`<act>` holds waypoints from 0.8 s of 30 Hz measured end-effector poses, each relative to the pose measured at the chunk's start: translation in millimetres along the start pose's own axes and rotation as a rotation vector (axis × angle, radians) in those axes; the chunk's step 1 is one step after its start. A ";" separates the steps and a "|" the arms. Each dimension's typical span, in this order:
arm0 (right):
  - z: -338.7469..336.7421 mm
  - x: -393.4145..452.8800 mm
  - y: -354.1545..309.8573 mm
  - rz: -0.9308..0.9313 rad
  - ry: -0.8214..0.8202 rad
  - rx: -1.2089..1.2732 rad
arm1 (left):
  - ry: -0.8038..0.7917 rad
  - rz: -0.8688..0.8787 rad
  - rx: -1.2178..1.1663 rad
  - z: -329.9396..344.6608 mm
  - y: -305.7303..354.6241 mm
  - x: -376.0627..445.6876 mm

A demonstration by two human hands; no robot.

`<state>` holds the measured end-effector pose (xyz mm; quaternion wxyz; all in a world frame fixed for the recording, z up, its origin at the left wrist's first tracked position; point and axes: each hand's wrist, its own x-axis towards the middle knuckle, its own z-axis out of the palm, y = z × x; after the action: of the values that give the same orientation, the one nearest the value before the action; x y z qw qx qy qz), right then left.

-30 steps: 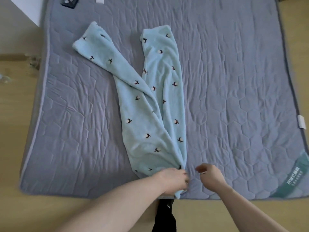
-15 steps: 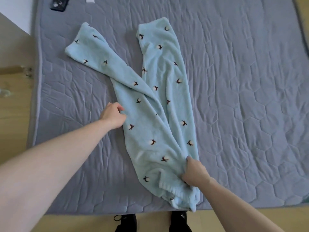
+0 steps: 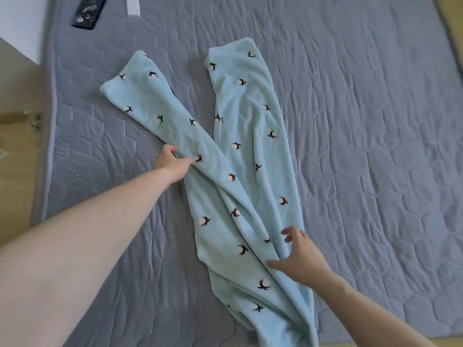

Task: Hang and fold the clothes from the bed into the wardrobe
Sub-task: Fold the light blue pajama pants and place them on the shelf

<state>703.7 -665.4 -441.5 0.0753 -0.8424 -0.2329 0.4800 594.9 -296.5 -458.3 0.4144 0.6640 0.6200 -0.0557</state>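
The light blue trousers (image 3: 240, 196) lie flat on the grey mattress (image 3: 375, 146), legs spread in a V. The left hand (image 3: 172, 164) pinches the outer edge of the left leg. The right hand (image 3: 298, 256) rests with spread fingers near the waist. Right of the trousers the mattress is bare; a dark phone (image 3: 89, 12) lies far beyond them, at the top edge.

Bright, even daylight, soft and diffuse; no glare anywhere; faint shadows lie under the left forearm (image 3: 82, 236) and along the folds of the pale blue trousers (image 3: 240, 186); wide-angle bending curves the mattress (image 3: 370, 151) edges at 9 and 3 o'clock; the dark phone (image 3: 88, 11) at 11 o'clock is motion-smeared; centre reasonably sharp.
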 end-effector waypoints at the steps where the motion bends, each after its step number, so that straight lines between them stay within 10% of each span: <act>1: -6.2 13.9 -17.6 -0.057 0.060 0.090 | -0.001 -0.008 -0.057 1.5 5.0 7.1; 12: 28.1 82.0 -91.1 -0.220 0.050 0.232 | 0.095 -0.036 -0.541 26.6 19.9 74.4; 19: -11.3 54.5 -66.5 -0.127 0.010 0.612 | 0.104 0.029 -0.282 -3.4 58.7 67.5; 24: -35.6 31.9 -51.0 -0.117 0.071 0.682 | 0.214 0.437 -0.020 5.1 139.8 29.4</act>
<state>731.2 -602.3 -429.5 0.3879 -0.7702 -0.1041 0.4955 725.3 -261.2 -411.6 0.3548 0.7804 0.5026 0.1121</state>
